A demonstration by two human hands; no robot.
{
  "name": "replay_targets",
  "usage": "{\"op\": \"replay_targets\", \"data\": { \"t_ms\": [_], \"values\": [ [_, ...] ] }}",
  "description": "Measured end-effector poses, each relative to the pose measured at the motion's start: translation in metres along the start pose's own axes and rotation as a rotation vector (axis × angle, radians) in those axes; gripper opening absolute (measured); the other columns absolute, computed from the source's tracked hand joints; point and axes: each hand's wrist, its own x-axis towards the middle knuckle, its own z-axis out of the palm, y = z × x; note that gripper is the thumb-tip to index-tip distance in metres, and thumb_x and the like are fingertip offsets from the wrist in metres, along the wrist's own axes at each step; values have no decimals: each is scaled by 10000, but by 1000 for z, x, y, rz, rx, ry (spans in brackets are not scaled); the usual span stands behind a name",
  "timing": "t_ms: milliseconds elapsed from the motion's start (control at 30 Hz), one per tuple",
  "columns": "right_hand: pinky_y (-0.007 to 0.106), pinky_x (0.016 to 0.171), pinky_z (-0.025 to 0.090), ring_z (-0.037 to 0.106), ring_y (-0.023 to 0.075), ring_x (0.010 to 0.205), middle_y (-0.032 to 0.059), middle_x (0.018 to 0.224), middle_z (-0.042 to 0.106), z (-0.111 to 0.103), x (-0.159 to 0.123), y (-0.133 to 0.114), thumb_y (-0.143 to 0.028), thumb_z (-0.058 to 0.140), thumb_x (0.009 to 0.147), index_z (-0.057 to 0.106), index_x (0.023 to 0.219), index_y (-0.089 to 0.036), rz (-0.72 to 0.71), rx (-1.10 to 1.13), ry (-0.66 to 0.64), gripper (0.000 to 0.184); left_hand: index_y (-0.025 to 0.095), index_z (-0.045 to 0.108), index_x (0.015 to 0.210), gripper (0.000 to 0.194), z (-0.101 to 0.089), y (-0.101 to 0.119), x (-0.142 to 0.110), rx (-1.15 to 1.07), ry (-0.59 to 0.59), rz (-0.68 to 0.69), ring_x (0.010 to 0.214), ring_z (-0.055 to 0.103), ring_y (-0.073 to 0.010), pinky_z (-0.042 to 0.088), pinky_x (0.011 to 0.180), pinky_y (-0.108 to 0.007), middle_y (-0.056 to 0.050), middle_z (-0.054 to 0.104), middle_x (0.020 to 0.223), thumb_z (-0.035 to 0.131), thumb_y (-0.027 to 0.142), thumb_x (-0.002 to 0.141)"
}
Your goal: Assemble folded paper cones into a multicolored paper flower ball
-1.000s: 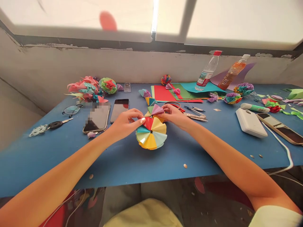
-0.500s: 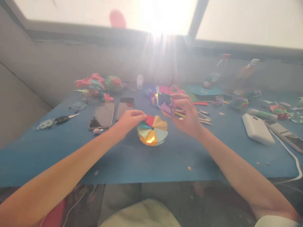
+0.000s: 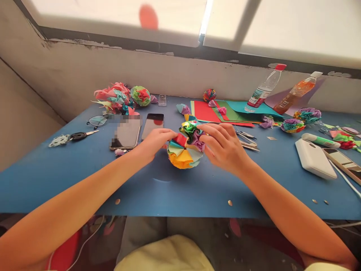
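In front of me a round pleated paper ball (image 3: 182, 160), with yellow, orange, pale blue and red folds, is above the blue table. My left hand (image 3: 158, 142) pinches its red fold at the upper left. My right hand (image 3: 221, 145) is closed on a curled paper flower cluster (image 3: 192, 132) of green, purple and yellow. That cluster overlaps the upper right of the ball from my viewpoint. Whether the two pieces are joined or only touching, I cannot tell. The fingertips of my right hand are partly hidden behind the cluster.
Two phones (image 3: 152, 126) lie left of centre, beside scissors (image 3: 79, 136) and glasses (image 3: 97, 120). Coloured paper sheets (image 3: 239, 119), paper balls (image 3: 292, 125) and two tilted bottles (image 3: 263, 92) are at the back. A white power bank (image 3: 315, 158) lies at right.
My right hand has brought the curled flower cluster down and left onto the pleated ball. My left hand stays at the red fold. The sun glare has gone from the view.
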Motion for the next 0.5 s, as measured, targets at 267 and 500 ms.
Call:
{"op": "replay_targets", "data": {
  "t_ms": [267,500],
  "values": [
    [405,872,334,506,248,1147,130,1238,579,28,-17,36,-67,356,862,537,1067,-187,328,-111,-164,298,174,626,718,232,-2,-1,3,26,-47,24,754,570,-147,402,738,-280,-8,639,783,686,393,672],
    [383,879,409,500,248,1157,109,1280,545,21,-20,54,-114,410,795,481,1225,-170,528,305,-447,439,176,629,718,196,-3,-4,6,94,-76,68,761,540,-162,387,698,-271,-13,609,785,644,368,679]
  ]
}}
